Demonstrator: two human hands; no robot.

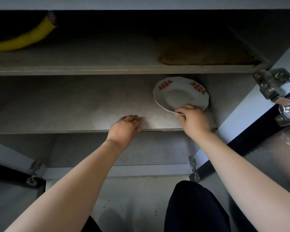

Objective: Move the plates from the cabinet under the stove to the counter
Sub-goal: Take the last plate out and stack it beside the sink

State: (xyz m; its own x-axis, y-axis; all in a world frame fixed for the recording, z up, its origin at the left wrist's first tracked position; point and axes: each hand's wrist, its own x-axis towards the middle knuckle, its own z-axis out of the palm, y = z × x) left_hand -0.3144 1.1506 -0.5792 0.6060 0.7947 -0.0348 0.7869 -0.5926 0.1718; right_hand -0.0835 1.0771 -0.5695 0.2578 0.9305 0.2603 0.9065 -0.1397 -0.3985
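A white plate (pixel 179 92) with red and gold marks on its rim lies at the right end of the cabinet's middle shelf (pixel 74 106). My right hand (pixel 193 120) pinches the plate's near rim, thumb under and fingers on top, and that edge looks slightly lifted. My left hand (pixel 126 127) rests palm down on the shelf's front edge, to the left of the plate, holding nothing. Whether more plates lie under this one I cannot tell.
A yellow hose (pixel 22 39) curves across the dark upper shelf at the left. A brown mat (pixel 206 52) lies on that shelf at the right. Metal hinges (pixel 273 86) hold the open door at the right; another hinge (pixel 193 168) sits lower down.
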